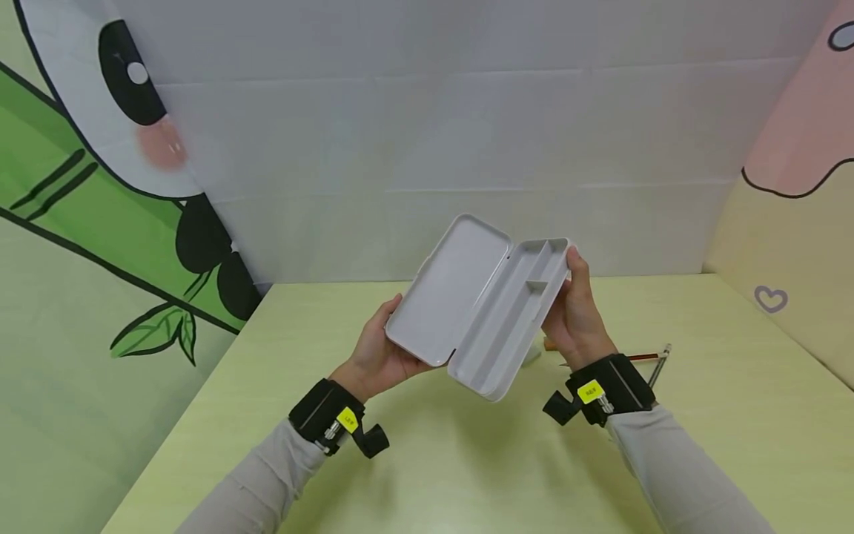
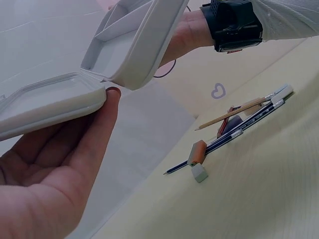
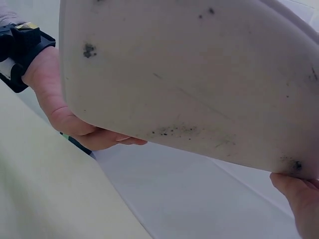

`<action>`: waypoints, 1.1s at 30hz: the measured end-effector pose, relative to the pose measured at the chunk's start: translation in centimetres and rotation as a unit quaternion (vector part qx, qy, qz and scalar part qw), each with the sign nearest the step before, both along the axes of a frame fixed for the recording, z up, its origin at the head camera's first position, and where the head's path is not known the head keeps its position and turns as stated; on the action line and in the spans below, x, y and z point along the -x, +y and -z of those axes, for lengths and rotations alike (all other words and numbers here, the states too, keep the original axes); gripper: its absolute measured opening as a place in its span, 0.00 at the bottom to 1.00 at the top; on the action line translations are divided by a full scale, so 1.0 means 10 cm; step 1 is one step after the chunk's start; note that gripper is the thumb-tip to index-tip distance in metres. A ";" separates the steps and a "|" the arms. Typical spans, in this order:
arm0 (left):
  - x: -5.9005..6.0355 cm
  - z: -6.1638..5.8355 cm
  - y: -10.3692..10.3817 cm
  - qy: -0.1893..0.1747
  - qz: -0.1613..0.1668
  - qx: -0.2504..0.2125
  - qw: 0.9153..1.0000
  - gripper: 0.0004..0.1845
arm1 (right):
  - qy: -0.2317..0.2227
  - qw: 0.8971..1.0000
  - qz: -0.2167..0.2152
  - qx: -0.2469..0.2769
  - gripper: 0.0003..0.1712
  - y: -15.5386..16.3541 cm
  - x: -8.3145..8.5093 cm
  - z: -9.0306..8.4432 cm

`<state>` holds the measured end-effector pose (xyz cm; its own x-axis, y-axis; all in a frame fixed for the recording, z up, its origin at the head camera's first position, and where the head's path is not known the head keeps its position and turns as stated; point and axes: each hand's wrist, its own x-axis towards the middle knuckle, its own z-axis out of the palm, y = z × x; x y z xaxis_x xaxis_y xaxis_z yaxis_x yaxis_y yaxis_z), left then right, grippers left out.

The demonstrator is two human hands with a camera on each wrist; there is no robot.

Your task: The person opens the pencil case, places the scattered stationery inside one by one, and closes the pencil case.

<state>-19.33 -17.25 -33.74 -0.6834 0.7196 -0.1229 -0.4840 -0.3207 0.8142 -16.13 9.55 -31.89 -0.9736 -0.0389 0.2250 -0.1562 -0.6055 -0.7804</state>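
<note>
Staged recording booth: cartoon-printed fabric walls around pale desk.

A pale yellow-green table stands before white and cartoon-printed walls.

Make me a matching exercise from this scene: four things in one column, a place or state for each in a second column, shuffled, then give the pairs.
Things
1. pencil case
2. left hand
3. right hand
4. pencils and erasers

Places or states
A. lying loose on the table
B. supports the lid side from below
C. grips the compartment side at its edge
D. held open in the air, nothing inside

Pairs: 1-D, 2-B, 3-C, 4-A
</note>
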 end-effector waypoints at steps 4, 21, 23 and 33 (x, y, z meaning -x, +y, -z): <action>-0.01 0.01 -0.02 0.003 -0.002 0.002 1.000 0.28 | -0.009 1.000 0.004 0.003 0.32 -0.02 -0.02 0.00; -0.09 0.04 -0.15 -0.009 0.010 -0.002 1.000 0.28 | -0.028 0.998 0.009 0.059 0.35 -0.21 -0.23 0.02; -0.09 0.04 -0.15 -0.001 0.019 -0.005 1.000 0.29 | -0.039 0.997 0.011 0.072 0.35 -0.22 -0.23 0.01; -0.12 0.00 -0.17 -0.007 -0.003 -0.001 1.000 0.40 | -0.052 0.993 0.036 0.099 0.28 -0.27 -0.24 0.04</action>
